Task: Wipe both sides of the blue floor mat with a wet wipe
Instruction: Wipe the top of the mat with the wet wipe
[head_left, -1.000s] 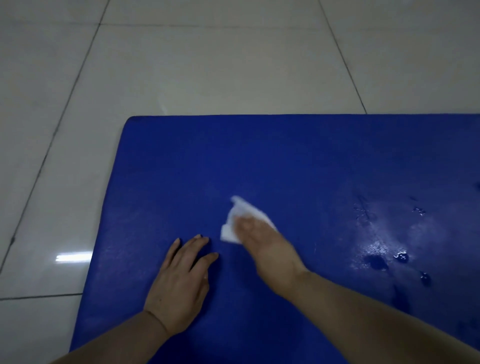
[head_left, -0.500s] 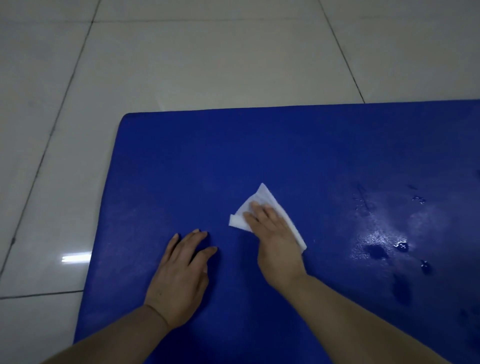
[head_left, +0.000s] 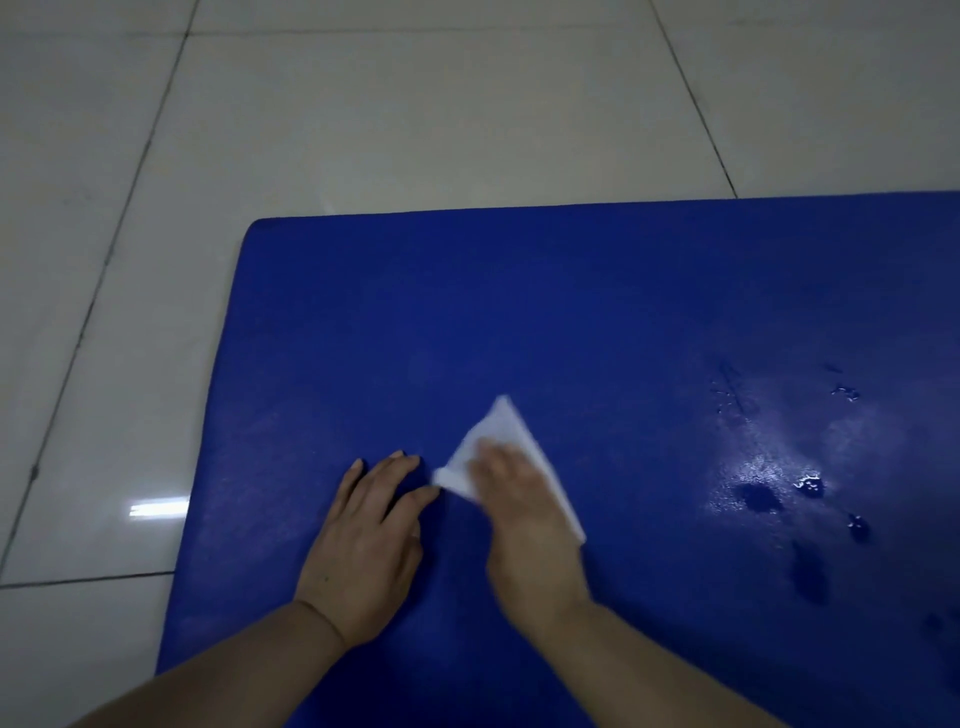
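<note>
The blue floor mat lies flat on the tiled floor and fills the lower right of the view. A white wet wipe is spread on the mat near its middle. My right hand lies flat on the wipe and presses it down with straight fingers; the hand is blurred. My left hand rests palm down on the mat just left of the wipe, fingers spread, its thumb tip close to the wipe's left corner.
Wet patches and droplets glisten on the mat's right part. Pale floor tiles surround the mat beyond its far and left edges, with a light reflection on the left.
My right hand has slid the wipe back and forth over the mat's middle, the wipe spreading out flatter. My left hand has stayed in place.
</note>
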